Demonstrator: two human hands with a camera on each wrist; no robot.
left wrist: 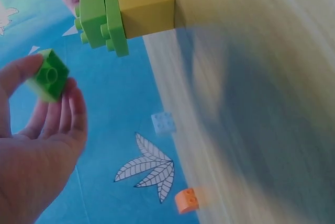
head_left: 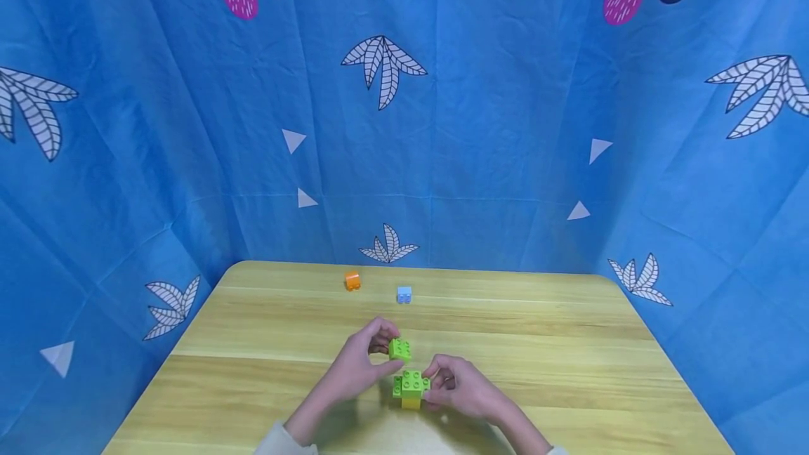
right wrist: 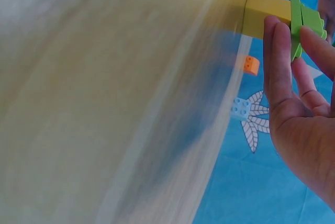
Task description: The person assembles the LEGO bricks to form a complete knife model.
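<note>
My left hand [head_left: 357, 367] pinches a loose green brick [head_left: 399, 350] between thumb and fingers, above the table. In the left wrist view the brick's hollow underside [left wrist: 51, 75] shows. Just in front of it stands a small stack: a yellow block [head_left: 411, 404] at the bottom, a flat green piece [head_left: 397, 387] across it that juts out on both sides, and a green brick [head_left: 413, 379] with studs on top. My right hand [head_left: 464, 390] grips the stack at its right end. In the right wrist view, fingers [right wrist: 280, 59] lie by the yellow block and partly cover the stack.
Farther back on the wooden table [head_left: 537, 328] lie an orange brick [head_left: 352, 281] with a rounded top and a light blue brick [head_left: 404, 294]. A blue patterned curtain [head_left: 493, 160] hangs behind the table and at both sides.
</note>
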